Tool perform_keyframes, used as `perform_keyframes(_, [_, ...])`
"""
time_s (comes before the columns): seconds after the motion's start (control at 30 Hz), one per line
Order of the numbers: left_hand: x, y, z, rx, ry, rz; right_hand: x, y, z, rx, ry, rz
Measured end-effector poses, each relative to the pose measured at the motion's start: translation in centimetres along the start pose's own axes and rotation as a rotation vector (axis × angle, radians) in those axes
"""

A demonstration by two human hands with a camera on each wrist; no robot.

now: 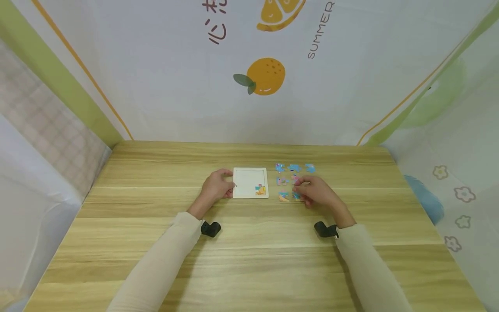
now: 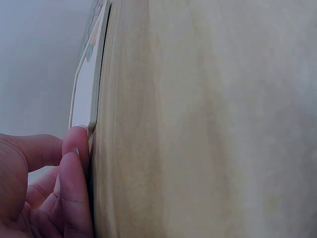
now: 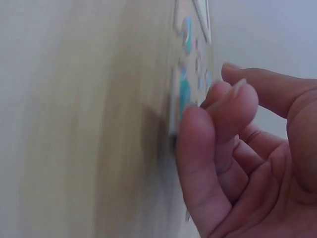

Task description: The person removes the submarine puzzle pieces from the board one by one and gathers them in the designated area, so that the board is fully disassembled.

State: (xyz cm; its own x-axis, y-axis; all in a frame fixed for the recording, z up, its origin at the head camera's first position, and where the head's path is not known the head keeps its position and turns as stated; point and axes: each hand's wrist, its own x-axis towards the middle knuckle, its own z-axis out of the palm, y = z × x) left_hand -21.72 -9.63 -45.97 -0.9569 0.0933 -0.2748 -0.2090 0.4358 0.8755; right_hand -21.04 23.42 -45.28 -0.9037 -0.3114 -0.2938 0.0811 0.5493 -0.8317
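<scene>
In the head view, a white square puzzle tray [image 1: 245,180] lies on the table, with colourful puzzle pieces [image 1: 260,190] in its lower right corner. My left hand [image 1: 217,184] holds the tray's left edge; the left wrist view shows fingertips at the tray corner [image 2: 86,121]. Several loose jigsaw pieces lie right of the tray in rows. Over the lower ones is my right hand [image 1: 316,190], fingers bent, beside a blue puzzle piece [image 1: 297,196] and a pink piece [image 1: 295,177]. In the right wrist view a fingertip partly covers a blue piece [image 3: 184,91]; any grip is unclear.
Other loose pieces include a blue one [image 1: 295,167] at the back and an orange-striped one [image 1: 283,197] at the front. Behind the wooden table [image 1: 249,260] hangs a white cloth [image 1: 187,104] with printed fruit. More cloth hangs at both sides.
</scene>
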Motion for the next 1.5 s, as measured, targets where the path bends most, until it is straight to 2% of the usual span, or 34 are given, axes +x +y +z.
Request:
perform_keyframes(0.17, [0.1,-0.1,0.0,0.016,-0.005,0.026,0.8,-1.9,1.4,-0.018,-0.008,-0.027])
perform_keyframes(0.3, [0.2,-0.3,0.0,0.051,-0.010,0.050,1.5,-3.1,2.9,0.018,-0.037,-0.018])
perform_keyframes(0.47, [0.3,-0.2,0.0,0.019,-0.015,0.034,2.4,-4.0,4.6,0.026,-0.050,-0.026])
perform_keyframes(0.63, [0.3,-0.1,0.1,0.001,-0.020,0.025,2.9,-4.5,6.0,0.022,-0.052,0.011])
perform_keyframes(0.8, [0.2,0.1,0.0,-0.006,-0.016,0.021,3.0,-4.8,7.1,-0.047,-0.031,0.009])
perform_keyframes(1.1, [0.1,0.0,-0.1,0.028,-0.009,0.031,2.9,-5.4,7.9,-0.179,-0.009,-0.043])
perform_keyframes(1.33, [-0.1,0.0,-0.1,0.035,-0.005,0.025,2.9,-5.9,7.9,-0.177,-0.035,-0.052])
perform_keyframes(1.5, [0.0,-0.2,-0.1,0.022,-0.004,0.018,2.9,-5.8,8.1,-0.242,0.003,-0.067])
